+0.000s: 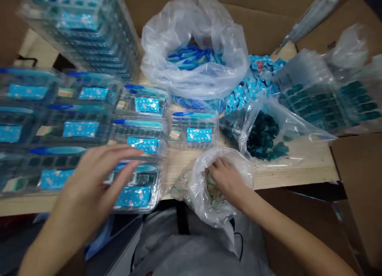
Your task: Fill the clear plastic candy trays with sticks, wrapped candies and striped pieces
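Note:
My left hand (95, 176) hovers with fingers stretched out over a clear plastic tray (137, 188) at the table's near edge; the tray holds a blue pen, dark pieces and a blue packet. My right hand (227, 178) reaches into a small clear plastic bag (203, 192) of small pale pieces, its fingertips hidden inside the bag. More filled clear trays (193, 129) lie in rows to the left and ahead.
A large clear bag of blue pens (193, 57) stands at the back centre. Blue packets (253, 81) are heaped beside it. A bag of dark teal pieces (265, 137) lies on the right. Stacks of trays (86, 25) rise at back left and empty trays (322, 97) at right. Cardboard walls surround.

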Available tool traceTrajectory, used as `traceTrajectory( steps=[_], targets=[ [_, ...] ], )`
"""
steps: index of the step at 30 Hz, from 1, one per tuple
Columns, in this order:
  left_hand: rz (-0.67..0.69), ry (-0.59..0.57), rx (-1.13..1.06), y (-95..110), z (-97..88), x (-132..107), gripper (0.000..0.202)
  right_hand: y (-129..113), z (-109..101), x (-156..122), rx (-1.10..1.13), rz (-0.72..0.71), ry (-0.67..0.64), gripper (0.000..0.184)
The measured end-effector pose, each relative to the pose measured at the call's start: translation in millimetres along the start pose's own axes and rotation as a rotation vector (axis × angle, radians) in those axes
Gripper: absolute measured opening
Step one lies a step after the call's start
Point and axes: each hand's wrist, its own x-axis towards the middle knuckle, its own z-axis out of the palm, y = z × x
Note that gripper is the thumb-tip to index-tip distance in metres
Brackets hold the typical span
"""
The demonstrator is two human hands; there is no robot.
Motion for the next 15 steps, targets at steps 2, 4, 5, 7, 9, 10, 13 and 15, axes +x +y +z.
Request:
traceTrajectory(
  steps=[2, 4, 5, 7, 9, 10, 13, 15],
  targets=[
    [0.047, -0.087, -0.028, 15.6, 8.5, -2.6, 0.017, 3.6, 0.8, 1.3, 0.015, -0.023, 0.007, 0.046],
    [0.082, -0.147, -0.042, 28.0, 15.2, -4.8, 0.017, 8.5, 0.8, -0.1, 0.037, -0.049, 0.026, 0.042],
    [0.103, -0.164, -0.051, 33.5, 18.1, -4.8, 0.016, 10.9, 0.9, -1.0, 0.053, -0.063, 0.040, 0.041],
    [0.150, -0.182, -0.075, 43.7, 23.5, -2.2, 0.015, 15.0, 1.1, -2.9, 0.093, -0.092, 0.066, 0.039],
    [0.186, -0.206, -0.097, 52.9, 28.4, 3.1, 0.014, 18.5, 1.6, -5.8, 0.147, -0.132, 0.087, 0.038],
    [0.196, -0.221, -0.103, 56.9, 30.5, 6.0, 0.014, 20.0, 2.2, -7.8, 0.180, -0.163, 0.094, 0.037],
    [0.218, -0.261, -0.120, 65.1, 35.4, 13.4, 0.015, 21.9, 6.2, -14.5, 0.292, -0.301, 0.089, 0.030],
    [0.219, -0.279, -0.129, 67.1, 37.7, 15.8, 0.017, 19.3, 10.6, -16.4, 0.347, -0.353, 0.086, 0.029]
  ],
)
